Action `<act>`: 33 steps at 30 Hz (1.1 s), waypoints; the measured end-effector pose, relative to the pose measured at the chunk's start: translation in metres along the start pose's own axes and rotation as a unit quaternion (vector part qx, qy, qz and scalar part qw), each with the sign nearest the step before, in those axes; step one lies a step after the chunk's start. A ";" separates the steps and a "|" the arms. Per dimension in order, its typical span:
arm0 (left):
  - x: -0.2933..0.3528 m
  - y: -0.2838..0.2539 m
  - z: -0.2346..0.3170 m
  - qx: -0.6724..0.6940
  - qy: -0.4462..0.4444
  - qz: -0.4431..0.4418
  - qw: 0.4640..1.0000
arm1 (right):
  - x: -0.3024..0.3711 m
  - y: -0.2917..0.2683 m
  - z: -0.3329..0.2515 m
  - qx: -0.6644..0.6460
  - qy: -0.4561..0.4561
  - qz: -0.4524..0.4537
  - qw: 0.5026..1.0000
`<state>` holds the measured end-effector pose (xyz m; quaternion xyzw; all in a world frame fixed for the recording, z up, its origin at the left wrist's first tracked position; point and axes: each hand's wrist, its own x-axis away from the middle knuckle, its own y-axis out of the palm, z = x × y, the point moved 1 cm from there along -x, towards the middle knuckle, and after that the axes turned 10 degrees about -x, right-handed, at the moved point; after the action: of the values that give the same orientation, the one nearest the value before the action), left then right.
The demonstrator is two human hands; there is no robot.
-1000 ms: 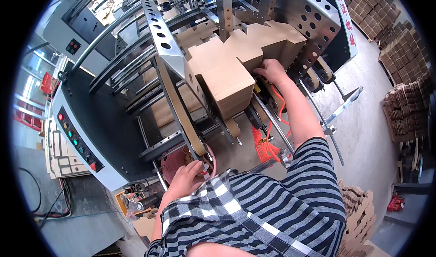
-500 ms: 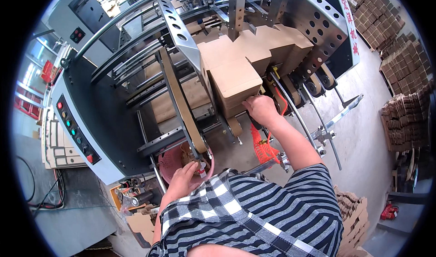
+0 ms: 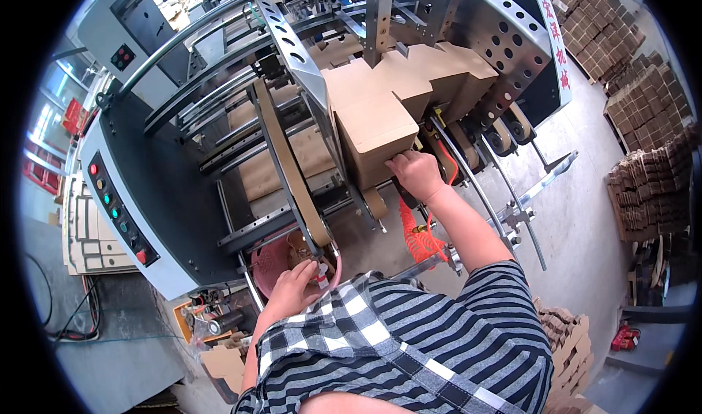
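A thick stack of flat brown cardboard blanks (image 3: 373,121) stands on edge-aligned layers in the machine, notched along its far side. At its front right corner my right hand (image 3: 415,174) is closed, thumb and fingers pressed on the edges of the blanks; how many it grips is hidden. My left hand (image 3: 292,288) hangs low beside a pink basket (image 3: 268,262), its fingers stretched out and holding nothing. A small white-and-red item (image 3: 322,275) shows just past those fingertips.
A tan belt (image 3: 289,162) runs left of the stack. Red buttons and green lights sit on the control panel (image 3: 117,213). A coiled orange air hose (image 3: 418,238) hangs below my right hand. Metal rods (image 3: 523,224) jut out at right. Bundled cardboard piles (image 3: 647,187) line the far right.
My right hand has shifted slightly left along the front edge of the stack. The left hand stays almost where it was, and the whole view has moved a little.
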<state>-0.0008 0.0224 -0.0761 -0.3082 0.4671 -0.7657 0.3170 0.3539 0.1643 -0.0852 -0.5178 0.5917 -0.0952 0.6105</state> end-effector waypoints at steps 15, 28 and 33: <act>0.000 0.011 -0.010 0.017 -0.028 -0.028 0.999 | 0.012 -0.012 -0.003 -0.107 0.331 -0.008 0.938; -0.027 -0.013 0.010 0.022 0.019 -0.033 0.999 | -0.025 -0.037 0.044 -0.301 0.314 -0.233 0.870; -0.024 -0.009 0.002 0.019 0.012 -0.035 0.999 | -0.054 -0.055 0.077 -0.163 0.275 -0.065 0.945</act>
<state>0.0135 0.0434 -0.0718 -0.3091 0.4448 -0.7888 0.2905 0.4295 0.2196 -0.0288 -0.6017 0.7088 -0.1754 0.3238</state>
